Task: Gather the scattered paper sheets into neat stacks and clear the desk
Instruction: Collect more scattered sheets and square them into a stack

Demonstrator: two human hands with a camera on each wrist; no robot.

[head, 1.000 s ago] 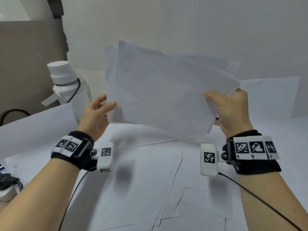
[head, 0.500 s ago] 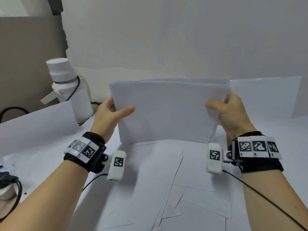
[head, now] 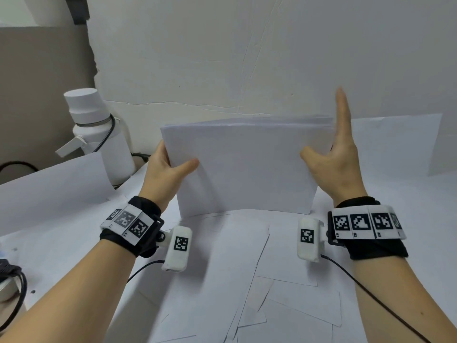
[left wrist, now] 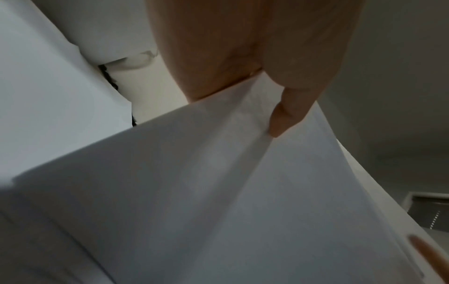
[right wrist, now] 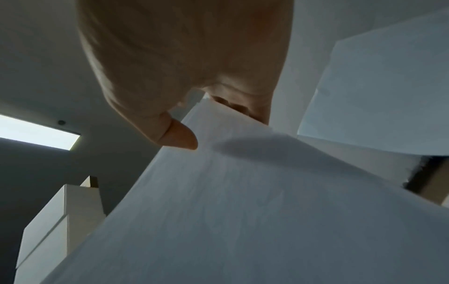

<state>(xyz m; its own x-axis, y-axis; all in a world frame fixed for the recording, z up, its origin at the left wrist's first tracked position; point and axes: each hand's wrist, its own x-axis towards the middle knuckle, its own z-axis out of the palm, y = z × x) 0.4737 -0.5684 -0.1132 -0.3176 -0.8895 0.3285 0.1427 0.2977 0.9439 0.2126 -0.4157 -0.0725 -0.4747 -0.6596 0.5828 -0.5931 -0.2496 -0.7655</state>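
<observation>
A stack of white paper sheets [head: 244,167] stands upright on its long edge on the desk, at the centre. My left hand [head: 170,169] grips its left edge, thumb in front and fingers behind; the left wrist view shows the thumb [left wrist: 286,115] pressing on the stack of sheets [left wrist: 194,192]. My right hand [head: 338,149] is at the stack's right edge with fingers straight and pointing up, thumb spread over the front. The right wrist view shows that thumb [right wrist: 179,138] just off the paper stack [right wrist: 243,211]. Several loose sheets [head: 284,293] lie scattered flat on the desk in front.
A white flask [head: 99,137] with a black cord stands at the back left. One sheet [head: 54,189] curls up at the left, another sheet [head: 395,142] leans on the wall at the right. Wrist cables trail over the desk. Dark gear [head: 10,280] sits at the left edge.
The tilted, fanned sheets came down and now stand squared on the desk. My left hand took hold of the left edge. My right hand let go and straightened its fingers upward.
</observation>
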